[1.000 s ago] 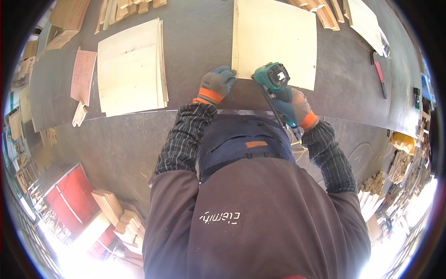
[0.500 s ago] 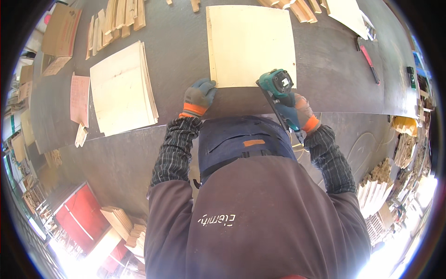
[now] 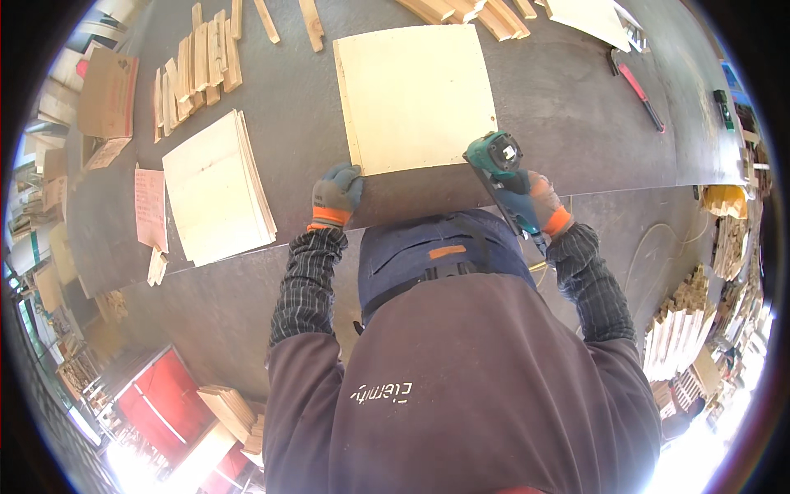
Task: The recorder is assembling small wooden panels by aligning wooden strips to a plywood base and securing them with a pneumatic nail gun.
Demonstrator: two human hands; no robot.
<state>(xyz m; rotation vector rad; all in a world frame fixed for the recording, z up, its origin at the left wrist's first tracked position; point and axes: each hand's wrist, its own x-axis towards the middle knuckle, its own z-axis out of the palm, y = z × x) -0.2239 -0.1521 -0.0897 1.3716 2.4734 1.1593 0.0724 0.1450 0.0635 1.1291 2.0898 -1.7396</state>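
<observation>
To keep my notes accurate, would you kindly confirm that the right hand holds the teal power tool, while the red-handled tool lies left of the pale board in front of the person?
Not quite: the head view shows the red-handled tool lying right of the pale board. The right hand does hold the teal power tool.

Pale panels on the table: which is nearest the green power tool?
The middle panel: its corner is beside the tool in the right hand; the left stack and upper-right panel lie farther.
</observation>
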